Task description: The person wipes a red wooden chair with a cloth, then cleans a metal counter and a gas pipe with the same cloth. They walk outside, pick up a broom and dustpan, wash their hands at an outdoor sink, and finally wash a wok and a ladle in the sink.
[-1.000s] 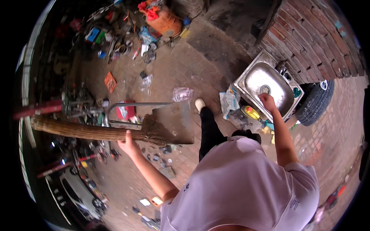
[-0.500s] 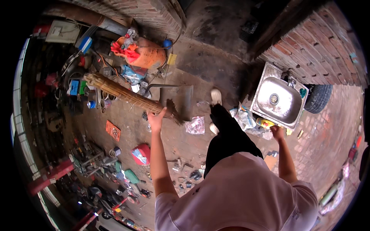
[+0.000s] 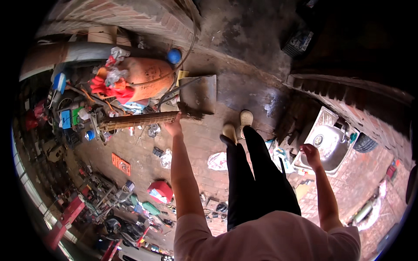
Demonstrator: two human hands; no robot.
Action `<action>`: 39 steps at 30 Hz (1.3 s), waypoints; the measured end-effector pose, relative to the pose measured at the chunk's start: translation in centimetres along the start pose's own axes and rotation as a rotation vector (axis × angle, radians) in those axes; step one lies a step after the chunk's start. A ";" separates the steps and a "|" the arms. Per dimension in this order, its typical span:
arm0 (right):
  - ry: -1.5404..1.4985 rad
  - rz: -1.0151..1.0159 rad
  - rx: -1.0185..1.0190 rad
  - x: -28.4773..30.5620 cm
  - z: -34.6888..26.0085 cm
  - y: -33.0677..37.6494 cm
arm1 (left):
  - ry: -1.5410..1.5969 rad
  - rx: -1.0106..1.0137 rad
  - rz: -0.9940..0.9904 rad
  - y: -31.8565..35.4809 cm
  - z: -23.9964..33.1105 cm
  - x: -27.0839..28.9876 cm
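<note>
My left hand is closed round a straw broom, a long bound bundle, near its dark, ragged end. It is held out level above the floor. Just beyond that ragged end lies a metal dustpan with a dark curved handle. My right hand hangs apart from the broom, in front of the steel sink. Its fingers are curled in, and no object shows in them.
An orange gas cylinder with red gloves on top stands far left, near a blue ball. A red container, an orange panel and scattered tools lie on the left floor. Clear plastic bags lie near my feet. Behind the sink is a tire.
I have stepped forward, so the dustpan and cylinder appear closer. My left hand has swung the broom to nearly level across the view. My right hand is now in front of the sink.
</note>
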State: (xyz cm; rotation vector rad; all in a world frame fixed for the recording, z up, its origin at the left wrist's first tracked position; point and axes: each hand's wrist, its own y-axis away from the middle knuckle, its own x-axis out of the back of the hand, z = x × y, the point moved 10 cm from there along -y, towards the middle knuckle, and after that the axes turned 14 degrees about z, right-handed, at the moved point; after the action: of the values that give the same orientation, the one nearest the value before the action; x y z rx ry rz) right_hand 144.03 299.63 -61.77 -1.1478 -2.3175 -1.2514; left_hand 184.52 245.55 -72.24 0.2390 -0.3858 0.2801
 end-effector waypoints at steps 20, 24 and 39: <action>-0.189 0.144 -0.322 -9.7 10.3 5.2 | -0.201 0.915 0.256 -7.2 -8.4 -7.2; -0.332 0.189 -0.301 -10.6 8.7 6.6 | -0.117 0.788 0.136 -7.6 -8.9 -8.2; -0.484 0.438 -0.433 -12.5 13.2 15.4 | -0.801 -0.409 0.399 -5.1 10.9 -12.8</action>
State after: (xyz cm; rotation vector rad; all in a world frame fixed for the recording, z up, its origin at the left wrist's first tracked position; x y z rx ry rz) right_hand 165.39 308.55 -67.52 -2.1729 -1.9381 -1.4524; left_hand 171.14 234.90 -68.48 -0.1486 -1.2757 0.4852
